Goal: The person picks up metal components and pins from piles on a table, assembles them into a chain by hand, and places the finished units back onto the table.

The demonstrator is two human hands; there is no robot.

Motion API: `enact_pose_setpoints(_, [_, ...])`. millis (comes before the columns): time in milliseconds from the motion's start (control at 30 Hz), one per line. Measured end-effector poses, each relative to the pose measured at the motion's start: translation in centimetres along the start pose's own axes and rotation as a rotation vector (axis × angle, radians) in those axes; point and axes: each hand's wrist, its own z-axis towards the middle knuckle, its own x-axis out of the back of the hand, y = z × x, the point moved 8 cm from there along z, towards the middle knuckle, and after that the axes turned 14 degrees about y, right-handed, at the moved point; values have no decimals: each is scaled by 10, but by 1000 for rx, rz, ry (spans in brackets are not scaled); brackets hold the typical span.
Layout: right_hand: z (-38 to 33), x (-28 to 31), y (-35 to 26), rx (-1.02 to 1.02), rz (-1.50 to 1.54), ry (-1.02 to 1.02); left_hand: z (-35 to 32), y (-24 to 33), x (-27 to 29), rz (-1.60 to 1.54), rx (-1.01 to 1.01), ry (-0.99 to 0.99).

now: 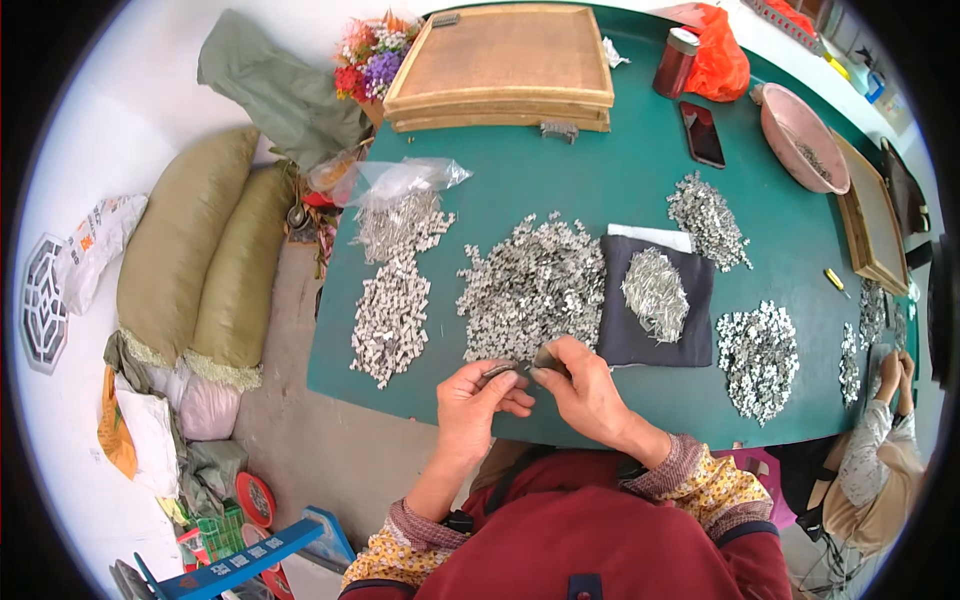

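My left hand [478, 397] is closed in a pinch on a small dark strip [497, 370], perhaps of linked metal pieces. My right hand [590, 395] faces it, fingers pinched, with a small dark piece [546, 358] at its fingertips; its kind is too small to make out. Both hands are at the near edge of a large heap of small silvery metal pieces [535, 285]. To the right of this heap, a pile of thin metal pins [655, 295] lies on a dark cloth [625, 348].
Other metal-piece heaps [390, 320] [757, 360] [710, 220] lie on the green table [560, 185]. Stacked wooden trays [500, 65], a phone [702, 134], a pink bowl [785, 125] and a yellow screwdriver [836, 283] lie farther off. Another person's hands [895, 380] work at right.
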Motion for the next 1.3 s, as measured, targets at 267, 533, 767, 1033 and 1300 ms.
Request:
enact_pose_setpoints(267, [-6,49,20,-241,347,259,-10,18,-82,-16,-65,-204])
enact_pose_setpoints(533, [-19,90,47,-326,532,443,-15,2,-133,56,-93,-265])
enact_pose_setpoints(767, [-25,125,53,-245,320,498,-20,-8,-167,137,-92,-320])
enact_pose_setpoints(1033, [-21,151,46,-91,105,556,-19,-18,-185,132,-67,-326])
enact_pose_setpoints(1300, [-20,152,29,30,-23,541,-14,-28,-178,150,-100,-352])
